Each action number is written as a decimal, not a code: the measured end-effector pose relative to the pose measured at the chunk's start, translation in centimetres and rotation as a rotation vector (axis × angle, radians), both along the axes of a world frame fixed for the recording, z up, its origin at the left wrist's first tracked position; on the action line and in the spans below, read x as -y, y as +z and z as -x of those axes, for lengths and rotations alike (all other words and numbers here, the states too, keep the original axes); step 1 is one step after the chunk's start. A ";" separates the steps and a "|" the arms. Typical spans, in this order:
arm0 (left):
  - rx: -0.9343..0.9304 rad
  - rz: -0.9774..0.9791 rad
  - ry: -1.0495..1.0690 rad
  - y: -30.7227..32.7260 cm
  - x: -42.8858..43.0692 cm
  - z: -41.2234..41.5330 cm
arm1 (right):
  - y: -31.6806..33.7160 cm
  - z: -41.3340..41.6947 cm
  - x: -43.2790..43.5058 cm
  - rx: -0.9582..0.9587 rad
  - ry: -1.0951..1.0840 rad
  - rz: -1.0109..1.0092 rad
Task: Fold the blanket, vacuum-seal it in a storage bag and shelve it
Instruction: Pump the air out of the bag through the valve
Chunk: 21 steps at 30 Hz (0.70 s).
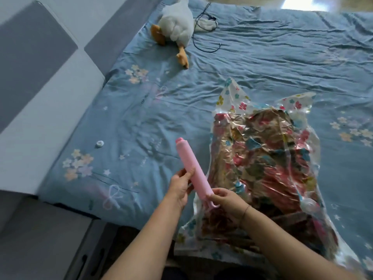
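A clear storage bag (238, 102) with flower print lies on the bed, with the folded, multicoloured blanket (262, 158) inside it. The bag's round valve (308, 205) faces up near its lower right. I hold a pink hand pump (189, 166) above the bed, just left of the bag. My left hand (180, 186) grips the pump's barrel near the middle. My right hand (226, 201) grips the handle at its lower end. A small white valve cap (99, 143) rests on the sheet further left.
The bed carries a blue flowered sheet (262, 57). A white plush duck (175, 23) and a black cable (203, 37) lie at the far end. A grey padded headboard (40, 67) runs along the left.
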<state>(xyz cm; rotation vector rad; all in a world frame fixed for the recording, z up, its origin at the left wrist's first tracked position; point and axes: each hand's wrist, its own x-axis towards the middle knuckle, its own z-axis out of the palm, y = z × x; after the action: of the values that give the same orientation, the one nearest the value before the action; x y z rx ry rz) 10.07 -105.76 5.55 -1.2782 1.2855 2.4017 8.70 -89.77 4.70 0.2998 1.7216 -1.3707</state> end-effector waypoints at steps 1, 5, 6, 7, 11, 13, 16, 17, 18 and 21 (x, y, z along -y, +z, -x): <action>0.005 0.021 0.001 -0.7 3.2 -0.2 | -0.5 -0.3 3.4 0.013 -0.001 -0.010; 0.055 0.102 0.033 -2.7 14.5 -0.4 | -3.3 -0.3 16.2 0.078 0.007 0.017; 0.089 0.125 0.028 -3.2 16.6 -0.5 | -3.6 -0.1 18.9 0.090 0.010 0.010; 0.120 0.150 0.020 -3.6 18.5 -0.6 | -3.9 0.1 21.4 0.100 0.010 0.002; 0.164 0.280 0.007 -6.3 25.5 0.6 | -5.4 1.9 29.7 0.142 -0.015 0.005; 0.163 0.356 0.002 -7.6 28.6 1.9 | -6.6 3.3 32.9 0.133 0.011 0.011; 0.110 0.393 0.021 -9.2 32.3 3.4 | -8.6 5.7 36.8 0.103 0.025 0.023; 0.080 0.384 0.025 -9.9 33.3 3.7 | -9.2 6.5 37.9 0.094 0.018 0.020; 0.058 0.378 0.020 -10.4 34.2 4.0 | -9.9 7.2 38.7 0.089 0.008 0.016; 0.055 0.416 0.010 -12.0 36.1 4.3 | -12.1 9.1 40.7 0.092 -0.016 0.001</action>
<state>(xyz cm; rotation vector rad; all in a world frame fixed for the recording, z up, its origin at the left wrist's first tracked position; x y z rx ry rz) 5.72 -141.88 -6.42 -1.4344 1.8314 2.1558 -0.37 -130.48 -7.36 0.3713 1.6462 -1.3491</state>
